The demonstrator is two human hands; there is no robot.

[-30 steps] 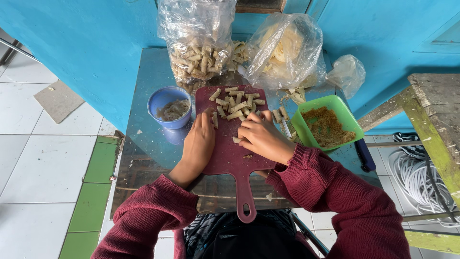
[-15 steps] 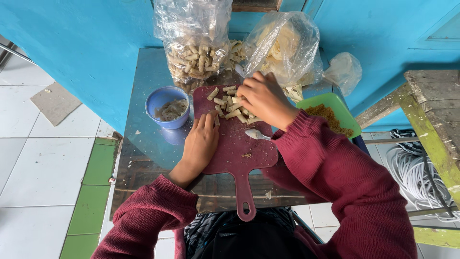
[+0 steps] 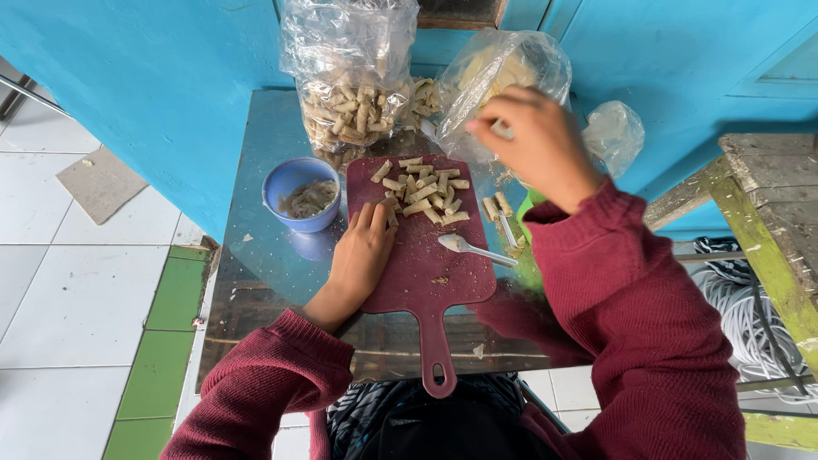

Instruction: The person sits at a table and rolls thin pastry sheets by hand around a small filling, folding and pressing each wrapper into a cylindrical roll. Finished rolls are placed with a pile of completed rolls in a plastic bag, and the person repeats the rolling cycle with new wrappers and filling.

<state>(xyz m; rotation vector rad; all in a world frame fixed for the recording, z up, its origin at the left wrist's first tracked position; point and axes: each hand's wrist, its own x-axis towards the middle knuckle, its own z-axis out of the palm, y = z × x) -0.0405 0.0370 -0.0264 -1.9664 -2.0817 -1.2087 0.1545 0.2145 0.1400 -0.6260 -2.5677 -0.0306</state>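
Over the table, her right hand reaches, fingers pinched, into the wrapper bag, left hand flat on the board; seemingly fetching another wrapper, needing one sheet peeled free.

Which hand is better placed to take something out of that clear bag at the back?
Probably the right hand: it is raised at the mouth of the clear bag. The left hand lies flat on the maroon cutting board, beside the small rolls.
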